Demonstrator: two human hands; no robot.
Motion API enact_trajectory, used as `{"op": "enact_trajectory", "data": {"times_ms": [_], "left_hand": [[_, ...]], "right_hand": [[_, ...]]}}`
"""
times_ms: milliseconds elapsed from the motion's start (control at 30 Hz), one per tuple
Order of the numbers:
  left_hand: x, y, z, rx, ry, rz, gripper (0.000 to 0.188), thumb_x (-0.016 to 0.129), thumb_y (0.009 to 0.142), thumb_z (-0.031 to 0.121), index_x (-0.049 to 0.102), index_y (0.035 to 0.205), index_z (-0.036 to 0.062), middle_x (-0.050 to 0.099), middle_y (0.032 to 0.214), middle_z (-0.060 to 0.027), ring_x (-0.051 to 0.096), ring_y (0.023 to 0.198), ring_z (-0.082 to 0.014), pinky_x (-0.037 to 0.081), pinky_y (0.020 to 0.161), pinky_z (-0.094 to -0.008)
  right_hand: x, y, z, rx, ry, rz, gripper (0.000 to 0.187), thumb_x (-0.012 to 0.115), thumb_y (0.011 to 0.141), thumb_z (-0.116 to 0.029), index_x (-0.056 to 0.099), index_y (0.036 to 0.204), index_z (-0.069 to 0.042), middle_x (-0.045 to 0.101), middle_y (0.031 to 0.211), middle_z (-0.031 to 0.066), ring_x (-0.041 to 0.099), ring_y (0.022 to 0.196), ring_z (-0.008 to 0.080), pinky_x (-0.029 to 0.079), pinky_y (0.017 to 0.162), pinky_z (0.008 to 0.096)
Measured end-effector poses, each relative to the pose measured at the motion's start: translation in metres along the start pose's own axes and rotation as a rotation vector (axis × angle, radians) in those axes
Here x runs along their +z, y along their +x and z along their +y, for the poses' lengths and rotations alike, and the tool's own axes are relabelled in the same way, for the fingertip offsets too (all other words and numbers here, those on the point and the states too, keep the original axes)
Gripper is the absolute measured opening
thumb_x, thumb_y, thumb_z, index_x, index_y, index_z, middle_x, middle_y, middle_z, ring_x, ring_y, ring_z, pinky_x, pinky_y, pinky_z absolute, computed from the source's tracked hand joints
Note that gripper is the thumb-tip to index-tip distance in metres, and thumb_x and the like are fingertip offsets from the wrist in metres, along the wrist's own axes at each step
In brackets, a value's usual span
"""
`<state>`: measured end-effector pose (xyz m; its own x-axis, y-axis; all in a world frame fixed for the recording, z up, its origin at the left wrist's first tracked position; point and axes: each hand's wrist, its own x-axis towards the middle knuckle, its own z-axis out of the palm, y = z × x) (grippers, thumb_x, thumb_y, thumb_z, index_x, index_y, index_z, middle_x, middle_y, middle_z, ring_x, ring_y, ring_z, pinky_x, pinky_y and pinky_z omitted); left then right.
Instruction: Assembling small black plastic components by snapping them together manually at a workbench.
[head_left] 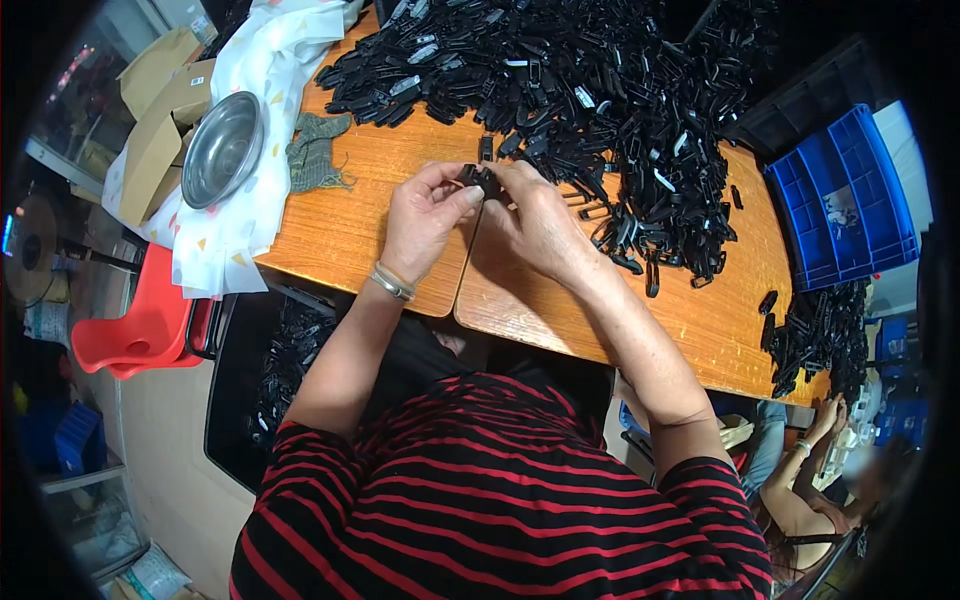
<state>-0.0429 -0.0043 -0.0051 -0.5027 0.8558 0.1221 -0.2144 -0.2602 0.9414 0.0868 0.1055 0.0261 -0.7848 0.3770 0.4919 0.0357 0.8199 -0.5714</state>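
Note:
Both my hands meet above the wooden table (pixel 380 170), close to the seam between its two halves. A small black plastic part (pixel 487 180) is pinched between them. My left hand (pixel 428 215), with a bracelet at the wrist, grips it by thumb and fingers from the left. From the right, my right hand (pixel 535 220) closes its fingers on the same part, hiding much of it. Just beyond the fingertips lies another black part (pixel 486 148). A large heap of similar black parts (pixel 520 75) spreads over the far side of the table.
At left, a metal bowl (pixel 222 150) sits on patterned white sheeting (pixel 265 60) beside a grey-green cloth (pixel 318 152). A blue crate (pixel 850 200) stands at right. Below the table's left edge is a black bin (pixel 235 400) near a red chair (pixel 140 325). Another person (pixel 810 490) works at lower right.

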Motion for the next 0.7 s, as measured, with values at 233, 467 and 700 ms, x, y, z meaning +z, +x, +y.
{"op": "enact_trajectory", "data": {"times_ms": [233, 467, 700], "left_hand": [[-0.002, -0.003, 0.002, -0.020, 0.006, 0.029, 0.030, 0.066, 0.091, 0.005, 0.060, 0.119, -0.0031, 0.068, 0.096, -0.0045, 0.063, 0.076, -0.0064, 0.053, 0.068, -0.0191], [-0.001, -0.005, -0.001, -0.024, 0.033, 0.035, 0.032, 0.065, 0.092, 0.007, 0.059, 0.122, -0.0023, 0.068, 0.090, -0.0030, 0.062, 0.073, -0.0053, 0.051, 0.066, -0.0182], [0.001, -0.012, -0.006, -0.009, 0.051, 0.014, 0.030, 0.062, 0.095, 0.012, 0.060, 0.122, -0.0012, 0.067, 0.090, -0.0006, 0.059, 0.071, -0.0037, 0.049, 0.065, -0.0174]], "right_hand": [[-0.002, -0.007, -0.005, 0.122, 0.026, 0.088, 0.030, 0.071, 0.083, -0.003, 0.063, 0.111, 0.001, 0.064, 0.087, 0.0147, 0.067, 0.075, 0.0259, 0.053, 0.063, 0.0325], [-0.004, -0.008, -0.008, 0.042, -0.015, 0.116, 0.021, 0.071, 0.083, -0.005, 0.065, 0.102, 0.002, 0.064, 0.084, 0.0125, 0.067, 0.074, 0.0232, 0.054, 0.059, 0.0311], [0.003, -0.014, -0.003, 0.026, -0.042, 0.116, 0.023, 0.073, 0.082, -0.008, 0.066, 0.102, 0.000, 0.062, 0.083, 0.0131, 0.066, 0.072, 0.0258, 0.053, 0.059, 0.0320]]}}
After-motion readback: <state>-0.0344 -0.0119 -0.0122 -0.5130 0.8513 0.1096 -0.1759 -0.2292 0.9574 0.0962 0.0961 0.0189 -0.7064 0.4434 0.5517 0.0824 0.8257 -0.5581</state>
